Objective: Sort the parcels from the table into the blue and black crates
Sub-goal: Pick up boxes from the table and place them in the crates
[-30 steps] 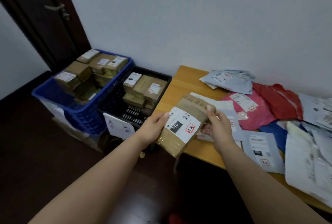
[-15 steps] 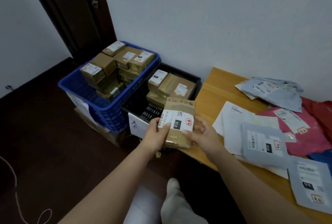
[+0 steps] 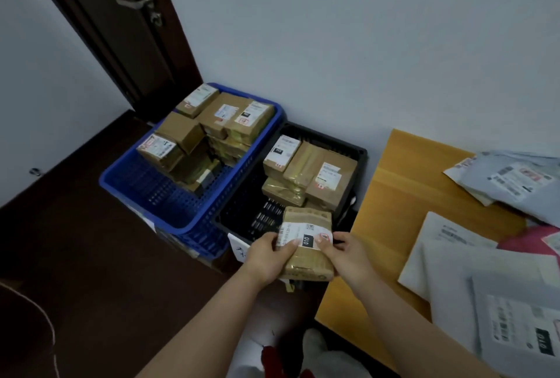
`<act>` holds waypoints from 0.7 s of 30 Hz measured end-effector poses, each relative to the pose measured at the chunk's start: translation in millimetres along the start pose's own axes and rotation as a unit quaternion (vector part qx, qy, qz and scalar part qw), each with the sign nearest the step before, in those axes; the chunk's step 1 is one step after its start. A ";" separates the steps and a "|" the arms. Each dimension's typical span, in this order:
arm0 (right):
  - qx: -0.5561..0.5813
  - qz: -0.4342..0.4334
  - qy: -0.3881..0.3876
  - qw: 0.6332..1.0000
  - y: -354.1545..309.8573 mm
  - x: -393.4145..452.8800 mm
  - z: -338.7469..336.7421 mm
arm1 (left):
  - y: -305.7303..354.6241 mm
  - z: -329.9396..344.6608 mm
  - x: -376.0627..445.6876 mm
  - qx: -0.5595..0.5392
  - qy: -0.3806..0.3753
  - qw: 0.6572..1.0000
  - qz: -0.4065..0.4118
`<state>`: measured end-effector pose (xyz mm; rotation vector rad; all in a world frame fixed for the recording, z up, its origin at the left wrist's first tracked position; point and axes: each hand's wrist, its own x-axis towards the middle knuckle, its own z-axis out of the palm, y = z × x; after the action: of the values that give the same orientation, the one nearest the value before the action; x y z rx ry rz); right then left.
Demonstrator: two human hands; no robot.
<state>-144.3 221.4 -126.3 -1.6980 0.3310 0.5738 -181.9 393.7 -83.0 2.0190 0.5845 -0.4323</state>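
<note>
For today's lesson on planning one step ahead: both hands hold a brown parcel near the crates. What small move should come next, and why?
Probably lower the brown parcel forward into the bare front part of the black crate. Left hand and right hand grip it just over that crate's near edge, and its label reads 010, like one on a box already inside.

You've got the brown parcel [image 3: 306, 244] pinched on both sides, left hand [image 3: 269, 256] and right hand [image 3: 348, 256], thumbs on its white label. Just past your grip sits the black crate [image 3: 354, 171], blue crate [image 3: 133, 177] to its left, table [image 3: 403, 195] off right.
</note>
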 end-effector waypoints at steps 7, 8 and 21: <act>-0.064 -0.012 0.007 0.998 -17.9 44.4 42.3 | -10.1 -46.0 48.5 0.039 -0.026 0.999 -0.016; -0.069 -0.016 0.001 0.997 -23.4 50.6 49.7 | -11.6 -55.2 57.2 0.037 -0.028 0.999 -0.014; -0.058 0.003 0.072 0.996 -82.5 129.4 275.7 | -89.4 -261.7 182.1 0.017 -0.087 0.996 0.016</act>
<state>-46.2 519.1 -162.5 -1.8558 0.4124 0.4827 -65.8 702.2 -114.9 1.9946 0.4400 -0.5958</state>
